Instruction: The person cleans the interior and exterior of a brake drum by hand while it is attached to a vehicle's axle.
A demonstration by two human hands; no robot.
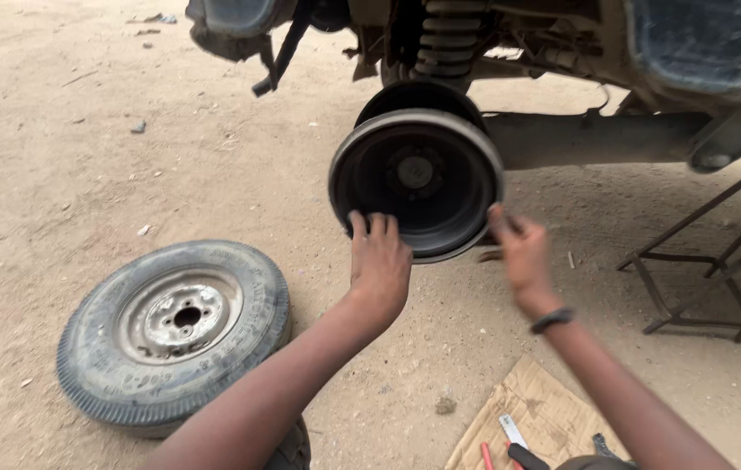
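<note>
A dark round brake drum (416, 178) with a worn metal rim sits on the axle of a raised vehicle. My left hand (378, 261) presses its fingers against the drum's lower left rim. On the lower right rim rests my right hand (520, 254), thumb hooked over the edge; a dark band circles that wrist. Both hands grip the drum from below. A coil spring (447, 39) hangs above the drum.
A removed wheel with tyre (175, 329) lies flat on the sandy ground at the left. A metal stand (708, 261) props the vehicle at the right. Torn cardboard (538, 418) with red-handled tools lies at the bottom right.
</note>
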